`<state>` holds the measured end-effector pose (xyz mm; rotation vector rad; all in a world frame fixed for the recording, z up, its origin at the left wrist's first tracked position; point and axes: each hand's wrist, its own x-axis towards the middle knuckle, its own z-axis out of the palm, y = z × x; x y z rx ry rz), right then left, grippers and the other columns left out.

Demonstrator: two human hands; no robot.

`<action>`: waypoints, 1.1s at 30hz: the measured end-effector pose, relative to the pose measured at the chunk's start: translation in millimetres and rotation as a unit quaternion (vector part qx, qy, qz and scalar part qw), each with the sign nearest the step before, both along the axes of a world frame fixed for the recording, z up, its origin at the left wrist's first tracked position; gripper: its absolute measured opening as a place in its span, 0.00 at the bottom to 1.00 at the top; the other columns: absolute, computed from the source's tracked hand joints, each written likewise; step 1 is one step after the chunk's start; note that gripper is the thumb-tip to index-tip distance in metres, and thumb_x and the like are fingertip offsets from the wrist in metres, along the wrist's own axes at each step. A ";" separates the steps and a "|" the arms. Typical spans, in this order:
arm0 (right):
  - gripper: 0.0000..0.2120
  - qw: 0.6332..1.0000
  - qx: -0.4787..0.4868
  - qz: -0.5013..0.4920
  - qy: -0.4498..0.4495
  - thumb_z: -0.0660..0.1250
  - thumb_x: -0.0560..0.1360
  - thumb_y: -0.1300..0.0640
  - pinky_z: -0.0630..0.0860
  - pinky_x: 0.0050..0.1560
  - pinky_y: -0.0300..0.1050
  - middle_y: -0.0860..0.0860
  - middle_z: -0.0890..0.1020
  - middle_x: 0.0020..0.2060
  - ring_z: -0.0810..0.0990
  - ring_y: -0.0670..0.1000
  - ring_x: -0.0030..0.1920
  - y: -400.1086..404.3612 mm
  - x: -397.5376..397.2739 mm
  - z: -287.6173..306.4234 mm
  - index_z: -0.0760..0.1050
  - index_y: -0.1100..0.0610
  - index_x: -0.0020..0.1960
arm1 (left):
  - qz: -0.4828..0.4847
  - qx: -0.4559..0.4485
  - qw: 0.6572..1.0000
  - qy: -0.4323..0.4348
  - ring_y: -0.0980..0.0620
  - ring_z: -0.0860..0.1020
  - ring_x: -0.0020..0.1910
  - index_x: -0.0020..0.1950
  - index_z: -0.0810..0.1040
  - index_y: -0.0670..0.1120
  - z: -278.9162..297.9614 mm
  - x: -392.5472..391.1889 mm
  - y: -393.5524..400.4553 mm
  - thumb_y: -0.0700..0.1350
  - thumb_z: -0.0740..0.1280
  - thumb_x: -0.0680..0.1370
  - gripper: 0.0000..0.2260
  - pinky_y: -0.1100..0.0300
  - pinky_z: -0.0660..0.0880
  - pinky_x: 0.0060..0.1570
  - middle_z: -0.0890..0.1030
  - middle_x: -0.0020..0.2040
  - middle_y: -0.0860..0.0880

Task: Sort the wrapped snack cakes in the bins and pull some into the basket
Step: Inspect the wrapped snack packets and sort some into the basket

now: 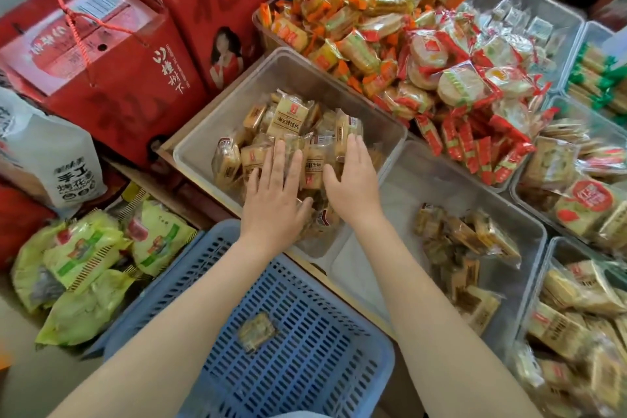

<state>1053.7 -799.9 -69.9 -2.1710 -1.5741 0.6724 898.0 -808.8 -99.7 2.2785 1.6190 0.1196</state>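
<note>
A clear plastic bin (pixel 217 119) at the centre holds a heap of tan wrapped snack cakes (pixel 288 119). Both of my hands lie flat on that heap with straight fingers: my left hand (pixel 274 193) on the near left cakes, my right hand (pixel 353 180) on the near right ones. Neither hand grips a cake. Below, a blue slotted basket (pixel 305 332) sits against the bin's near edge, with one wrapped cake (pixel 256 331) lying in it. My forearms cross over the basket.
A second clear bin (pixel 424 180) to the right holds a few brown wrapped cakes (pixel 464 241). Further bins hold orange and red packets (pixel 356 27), (pixel 475 85). Red gift boxes (pixel 112 54) stand at the left, green bags (pixel 91 265) below them.
</note>
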 end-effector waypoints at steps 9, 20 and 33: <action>0.26 0.994 0.073 -0.031 0.074 0.61 0.83 0.58 0.56 0.80 0.51 0.58 0.66 0.77 0.61 0.55 0.78 -23.5 19.9 23.5 0.62 0.63 0.79 | 0.015 0.045 0.999 -0.008 0.42 0.39 0.83 0.84 0.48 0.44 7.0 6.8 -10.6 0.59 0.54 0.83 0.35 0.44 0.39 0.80 0.41 0.84 0.41; 0.28 0.955 0.010 -0.297 -0.003 0.66 0.77 0.60 0.49 0.81 0.58 0.61 0.59 0.80 0.52 0.61 0.81 -134.3 109.1 -9.9 0.65 0.60 0.77 | -0.161 0.073 0.983 0.055 0.45 0.41 0.83 0.84 0.54 0.45 -12.3 98.7 -90.0 0.64 0.47 0.80 0.36 0.43 0.37 0.79 0.47 0.84 0.41; 0.30 0.928 -0.113 -0.313 -0.167 0.73 0.76 0.47 0.63 0.70 0.58 0.60 0.70 0.70 0.65 0.62 0.71 -131.7 168.0 -26.6 0.67 0.55 0.72 | -0.158 0.119 0.976 0.094 0.41 0.46 0.83 0.84 0.56 0.47 -20.7 108.2 -94.7 0.66 0.49 0.79 0.37 0.39 0.42 0.79 0.50 0.84 0.42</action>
